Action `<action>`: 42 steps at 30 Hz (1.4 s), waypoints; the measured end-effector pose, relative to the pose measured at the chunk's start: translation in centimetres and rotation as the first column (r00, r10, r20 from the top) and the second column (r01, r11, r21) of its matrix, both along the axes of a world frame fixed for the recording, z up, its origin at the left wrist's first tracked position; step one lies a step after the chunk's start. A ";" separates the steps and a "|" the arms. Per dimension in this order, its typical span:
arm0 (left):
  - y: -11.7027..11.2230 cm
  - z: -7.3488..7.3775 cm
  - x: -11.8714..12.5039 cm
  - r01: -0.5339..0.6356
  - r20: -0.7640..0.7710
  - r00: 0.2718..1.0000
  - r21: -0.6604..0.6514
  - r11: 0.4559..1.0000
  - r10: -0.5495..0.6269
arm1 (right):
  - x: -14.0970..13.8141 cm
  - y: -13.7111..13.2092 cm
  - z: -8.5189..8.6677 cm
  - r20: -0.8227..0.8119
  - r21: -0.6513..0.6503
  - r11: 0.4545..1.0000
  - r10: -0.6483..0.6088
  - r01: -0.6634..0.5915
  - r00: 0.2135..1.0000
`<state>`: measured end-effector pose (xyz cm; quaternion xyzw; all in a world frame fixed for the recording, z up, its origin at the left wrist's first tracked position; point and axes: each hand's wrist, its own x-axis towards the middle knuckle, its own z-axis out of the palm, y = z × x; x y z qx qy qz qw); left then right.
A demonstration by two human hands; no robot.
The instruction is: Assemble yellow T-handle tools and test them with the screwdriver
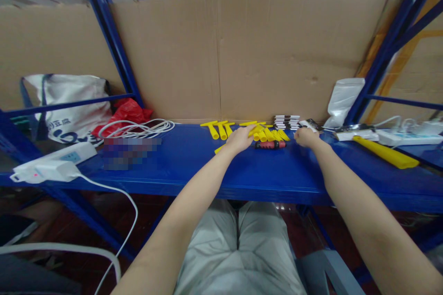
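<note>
Two characters, 豆腐, can be read on the white tote bag [74,103], far to the left of both hands; the print on the stacked black-and-white packs [286,122], just beyond and left of the right hand, is too small to read. The hands are well apart. The left hand [238,140] reaches the left edge of a cluster of yellow T-shaped pieces [268,134] lying between the hands; I cannot tell whether it grips one. The right hand [306,137] is curled, with a black-and-white packet [313,124] at its far side; whether its fingers hold it is unclear. Three more yellow T-shaped pieces [220,130] sit in a row just left of the left hand. A red-and-black tool [270,145] lies on the blue counter [187,159] between the hands, nearer the body than the cluster. A red plastic bag [129,111] rests beside the tote; the contents of both are hidden. Beyond and right of the right hand leans a white pouch [346,97], its contents not visible.
</note>
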<state>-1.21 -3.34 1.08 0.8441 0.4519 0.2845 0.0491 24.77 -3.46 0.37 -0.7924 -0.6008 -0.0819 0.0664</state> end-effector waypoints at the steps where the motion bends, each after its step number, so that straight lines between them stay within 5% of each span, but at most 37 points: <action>1: 0.4 0.2 -0.2 0.015 0.060 0.998 0.007 1.000 -0.015 | -0.2 -0.1 0.1 -0.013 0.022 1.000 0.014 -0.013 1.000; 5: 1.3 1.2 -1.0 0.070 0.385 0.921 -0.004 0.998 -0.063 | -1.6 -0.5 0.9 -0.081 0.107 0.992 0.070 -0.061 0.994; 7: 1.3 1.8 -1.3 0.116 0.541 0.841 -0.156 0.981 -0.014 | -2.3 -0.6 1.2 -0.102 0.162 0.980 0.128 -0.111 0.987; 12: 0.3 2.3 -1.3 0.389 0.768 0.628 -0.449 0.804 0.125 | -3.4 -0.2 1.2 -0.156 0.350 0.894 0.351 -0.281 0.923; 18: -0.8 1.5 0.1 0.524 0.695 0.701 -0.654 0.546 0.159 | -5.3 0.1 0.8 -0.251 0.561 0.732 0.595 -0.387 0.764; 21: -1.1 1.3 0.5 0.534 0.664 0.732 -0.698 0.476 0.153 | -6.3 0.1 0.7 -0.279 0.587 0.691 0.663 -0.423 0.695; 36: -0.9 1.1 0.4 0.590 0.700 0.698 -0.680 0.435 0.148 | -7.4 0.2 0.0 -0.264 0.603 0.584 0.788 -0.543 0.556; 42: -0.9 1.0 0.3 0.591 0.701 0.698 -0.680 0.434 0.145 | -7.5 0.4 -0.2 -0.343 0.612 0.617 0.770 -0.494 0.537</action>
